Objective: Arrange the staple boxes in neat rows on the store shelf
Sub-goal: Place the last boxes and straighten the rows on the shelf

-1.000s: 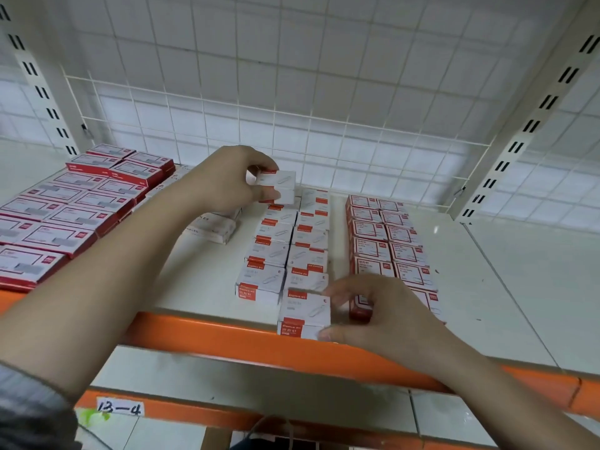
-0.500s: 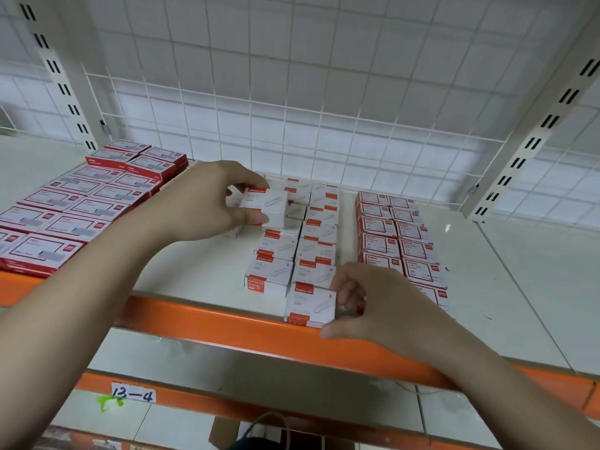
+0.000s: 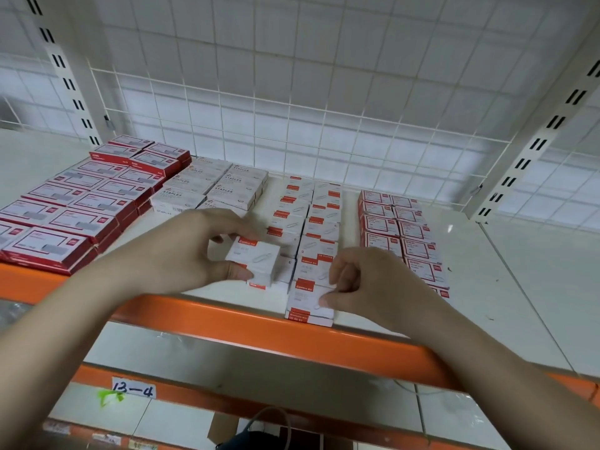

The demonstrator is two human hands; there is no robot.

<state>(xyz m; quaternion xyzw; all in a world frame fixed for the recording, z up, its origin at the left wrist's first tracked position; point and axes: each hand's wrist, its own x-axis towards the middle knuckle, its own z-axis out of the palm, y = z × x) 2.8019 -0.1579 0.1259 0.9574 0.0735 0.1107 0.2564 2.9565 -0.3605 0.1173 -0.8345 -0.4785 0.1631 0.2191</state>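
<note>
My left hand grips a small white box with a red strip, holding it just above the front of the left column of white-and-red boxes. My right hand pinches the right edge of the front box of the right column, which sits at the shelf's orange front rail. Both columns run back toward the wire grid.
Large red-framed boxes fill the shelf's left side, white boxes marked STAPLES stand behind my left hand, and two columns of red-and-white boxes lie on the right. Bare white shelf extends farther right. A label reading 13-4 is on the lower rail.
My left hand has carried its box from the back of the columns forward and down to the front of the left column. My right hand stays on the front box of the right column.
</note>
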